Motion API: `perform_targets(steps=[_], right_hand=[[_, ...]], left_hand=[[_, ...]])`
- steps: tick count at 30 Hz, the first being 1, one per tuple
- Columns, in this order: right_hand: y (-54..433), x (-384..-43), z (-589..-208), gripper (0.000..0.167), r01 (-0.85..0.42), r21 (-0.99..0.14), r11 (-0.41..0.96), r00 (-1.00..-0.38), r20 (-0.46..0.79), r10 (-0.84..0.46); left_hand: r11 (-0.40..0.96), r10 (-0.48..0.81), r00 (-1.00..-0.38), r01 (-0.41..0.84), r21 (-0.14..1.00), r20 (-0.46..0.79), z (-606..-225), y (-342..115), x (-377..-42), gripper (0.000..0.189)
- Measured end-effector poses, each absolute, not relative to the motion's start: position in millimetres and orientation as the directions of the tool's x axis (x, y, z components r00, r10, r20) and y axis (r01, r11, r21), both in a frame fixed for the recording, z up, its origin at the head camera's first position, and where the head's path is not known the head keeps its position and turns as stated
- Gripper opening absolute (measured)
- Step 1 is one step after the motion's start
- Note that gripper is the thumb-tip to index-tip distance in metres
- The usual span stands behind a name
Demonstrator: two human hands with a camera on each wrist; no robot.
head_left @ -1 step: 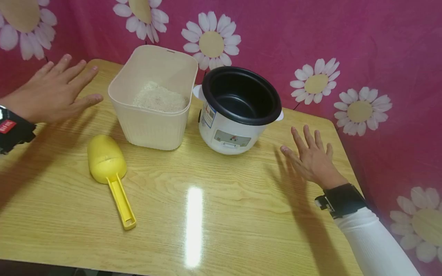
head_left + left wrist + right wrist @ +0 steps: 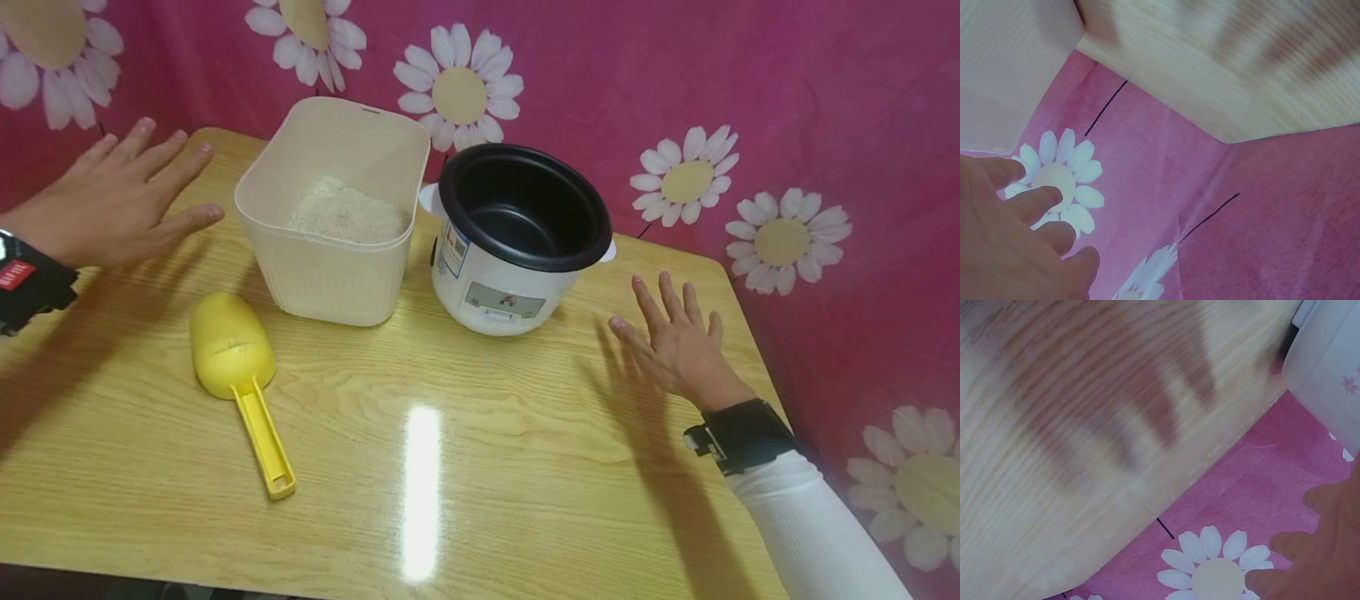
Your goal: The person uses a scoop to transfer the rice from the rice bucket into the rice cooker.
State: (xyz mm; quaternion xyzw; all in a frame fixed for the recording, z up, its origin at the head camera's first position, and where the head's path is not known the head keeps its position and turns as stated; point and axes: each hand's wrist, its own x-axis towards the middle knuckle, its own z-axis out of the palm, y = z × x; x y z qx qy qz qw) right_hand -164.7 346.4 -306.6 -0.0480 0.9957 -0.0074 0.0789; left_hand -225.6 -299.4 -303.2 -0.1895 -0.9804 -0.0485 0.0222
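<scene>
My left hand (image 2: 112, 200) hovers over the table's left side with fingers spread, holding nothing. Just right of it stands a cream plastic bin (image 2: 330, 279) with pale rice (image 2: 345, 212) heaped inside. A yellow scoop (image 2: 232, 358) lies bowl down in front of the bin, its handle toward the near edge. Beside the bin is a white rice cooker (image 2: 487, 292), lidless, its black inner pot (image 2: 525, 208) showing no food. Over the table to the cooker's right, my right hand (image 2: 678, 350) is held with fingers spread and nothing in it.
The wooden table (image 2: 525, 467) carries a bright light reflection near its middle. A magenta wall covering (image 2: 600, 75) with large white daisies rises along the back and right edges. Both hands cast shadows on the tabletop.
</scene>
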Motion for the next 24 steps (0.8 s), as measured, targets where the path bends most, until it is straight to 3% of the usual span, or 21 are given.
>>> perform_targets(steps=[10,24], right_hand=[[345,-168,-308,0.089,-0.096,-0.071,0.993,-0.987,-0.122,-0.105],[338,-182,-297,0.081,-0.096,-0.35,0.932,-0.995,0.027,-0.092]], left_hand=[[0.926,0.361,-0.931,0.365,0.095,0.059,-305,-303,-223,0.084],[0.925,0.33,-0.941,0.337,0.175,0.073,-310,-302,-200,0.089]])
